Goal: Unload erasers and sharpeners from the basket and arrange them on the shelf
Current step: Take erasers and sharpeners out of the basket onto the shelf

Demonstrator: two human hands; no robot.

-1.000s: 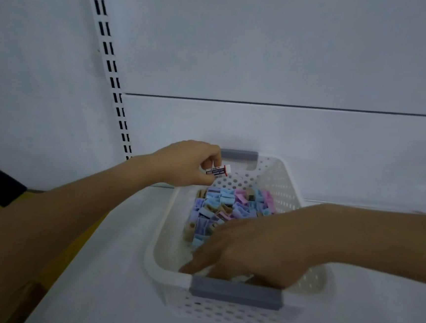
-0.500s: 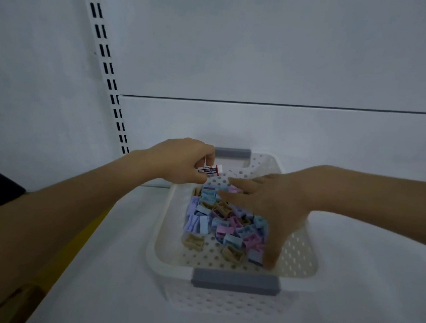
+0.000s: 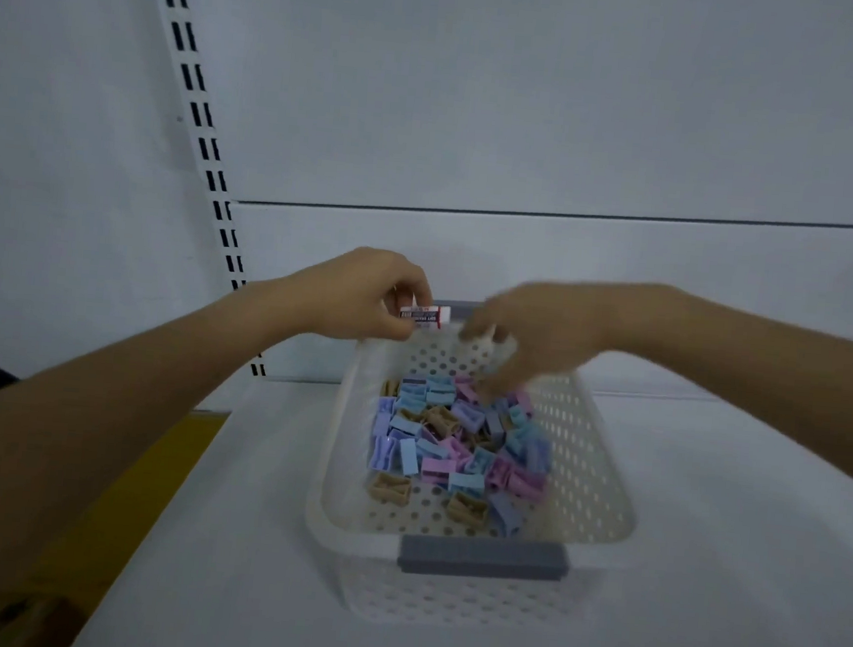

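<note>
Basket [image 3: 324, 474]: white perforated plastic, rectangular with rounded corners, and a flat grey grip bar [image 3: 481, 558] on the near rim. It stands on the white, smooth shelf [image 3: 242, 524], its far end close to the back panel [image 3: 485, 96].

Sharpeners [image 3: 454, 449]: small blocky plastic pieces in pale blue, lilac, pink and tan, heaped loosely on the basket floor, mostly in the middle and far part. Two tan ones lie apart at the near edge of the heap.

Left hand [image 3: 365, 294]: above the basket's far left corner, fingers curled, pinching a small white bar eraser [image 3: 425, 316] with a printed red and dark sleeve. The eraser is held roughly level.

Right hand [image 3: 532, 332]: over the far end of the basket, fingers bent downward toward the heap. Motion blur is heavy, so I cannot tell whether it holds anything.

A slotted white upright [image 3: 200, 112] runs up the back panel at left. A yellow surface [image 3: 160, 460] shows below the shelf's left edge.
</note>
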